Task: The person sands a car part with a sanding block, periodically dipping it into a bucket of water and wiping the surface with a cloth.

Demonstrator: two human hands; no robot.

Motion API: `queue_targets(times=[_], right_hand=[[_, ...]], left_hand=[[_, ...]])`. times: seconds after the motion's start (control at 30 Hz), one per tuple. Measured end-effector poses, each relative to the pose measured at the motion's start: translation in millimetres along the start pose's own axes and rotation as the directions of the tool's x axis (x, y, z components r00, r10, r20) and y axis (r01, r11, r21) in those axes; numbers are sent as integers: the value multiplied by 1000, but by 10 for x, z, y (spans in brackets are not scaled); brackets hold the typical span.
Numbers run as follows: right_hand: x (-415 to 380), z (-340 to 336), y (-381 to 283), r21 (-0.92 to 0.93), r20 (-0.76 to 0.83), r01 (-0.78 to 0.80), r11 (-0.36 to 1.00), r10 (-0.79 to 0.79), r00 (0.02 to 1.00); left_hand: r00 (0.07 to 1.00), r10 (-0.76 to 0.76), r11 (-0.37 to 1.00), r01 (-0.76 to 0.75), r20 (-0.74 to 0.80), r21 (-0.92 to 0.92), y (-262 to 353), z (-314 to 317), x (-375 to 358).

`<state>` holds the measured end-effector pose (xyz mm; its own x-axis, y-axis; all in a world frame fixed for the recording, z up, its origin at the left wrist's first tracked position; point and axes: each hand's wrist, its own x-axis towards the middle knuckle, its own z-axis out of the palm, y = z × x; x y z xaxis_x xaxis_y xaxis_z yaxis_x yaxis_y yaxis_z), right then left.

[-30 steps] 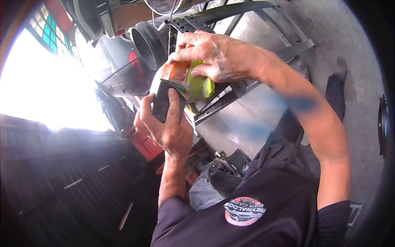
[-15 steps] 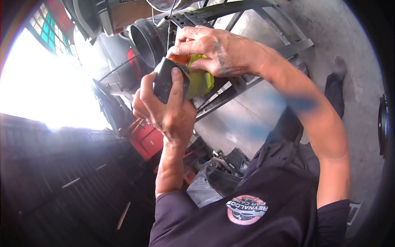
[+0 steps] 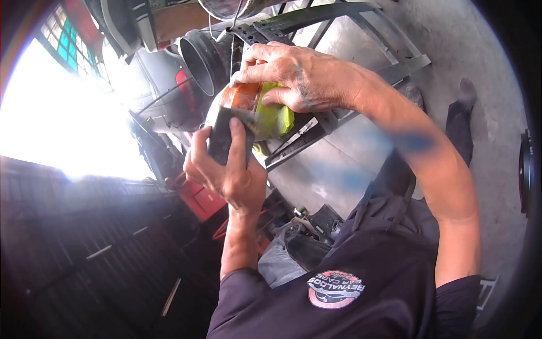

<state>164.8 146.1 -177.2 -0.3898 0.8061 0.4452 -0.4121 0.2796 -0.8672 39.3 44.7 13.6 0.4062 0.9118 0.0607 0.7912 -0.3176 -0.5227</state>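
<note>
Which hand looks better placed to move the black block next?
Likely the left hand: it grips the black block, one finger along its face. The right hand is occupied, holding the orange-and-yellow item.

A metal stand [image 3: 403, 70] blocks passage past the right hand [image 3: 288, 73]

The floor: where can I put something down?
Bare floor shows between the metal stand and the dark trousers, and between the outer shoe and the round black thing at the right edge. It's crowded around the plastic bag and dark pieces.
</note>
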Motion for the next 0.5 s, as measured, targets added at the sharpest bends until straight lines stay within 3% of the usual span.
queue_targets(times=[0.13,0.3,0.4,0.5], right_hand=[[39,65,33,11,5,34,999,-34,999],[-5,1,17,-35,12,31,999,-31,999],[10,42,36,-23,11,-1,1000,1,1000],[19,20,12,-54,12,22,998,-22,1000]], left_hand=[[998,18,998,-21,58,61,39,-14,167],[1000,-23,1000,23,0,20,27,-17,7],[997,-6,995,-2,75,99,108,7,272],[999,-31,998,29,32,58,21,-15,66]])
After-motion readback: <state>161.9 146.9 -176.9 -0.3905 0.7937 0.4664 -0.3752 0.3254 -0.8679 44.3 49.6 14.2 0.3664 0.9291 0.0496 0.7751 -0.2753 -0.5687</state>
